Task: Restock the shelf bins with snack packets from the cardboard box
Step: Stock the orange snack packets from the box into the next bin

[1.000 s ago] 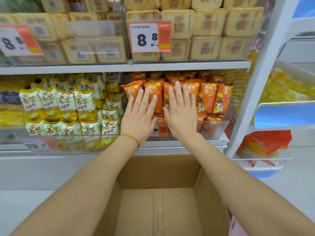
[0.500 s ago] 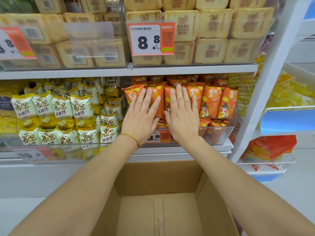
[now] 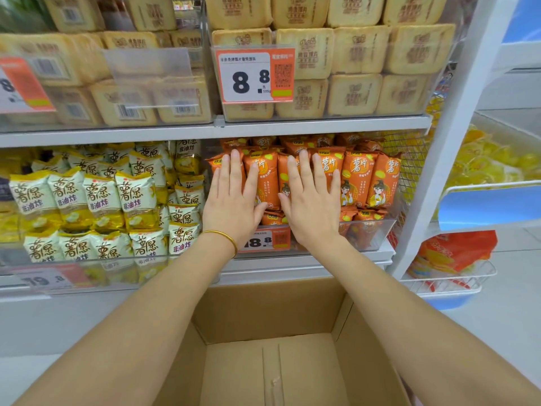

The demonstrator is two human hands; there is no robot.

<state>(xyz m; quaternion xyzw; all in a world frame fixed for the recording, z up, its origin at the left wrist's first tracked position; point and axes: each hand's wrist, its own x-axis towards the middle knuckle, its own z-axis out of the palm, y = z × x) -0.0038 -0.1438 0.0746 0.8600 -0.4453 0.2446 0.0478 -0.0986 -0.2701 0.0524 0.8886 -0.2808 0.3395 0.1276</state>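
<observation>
Pressing orange packets [image 3: 355, 177], cardboard box [image 3: 272, 312] open below

Left hand [image 3: 231, 200] slid left across orange packets [image 3: 358, 177]; gap to right hand [image 3: 313, 203] widened.

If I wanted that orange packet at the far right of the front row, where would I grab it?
Probably pinch the crimped top edge, coming from the front: the orange packet stands upright, tight against its neighbour, and the shelf overhead blocks reaching down.
</observation>
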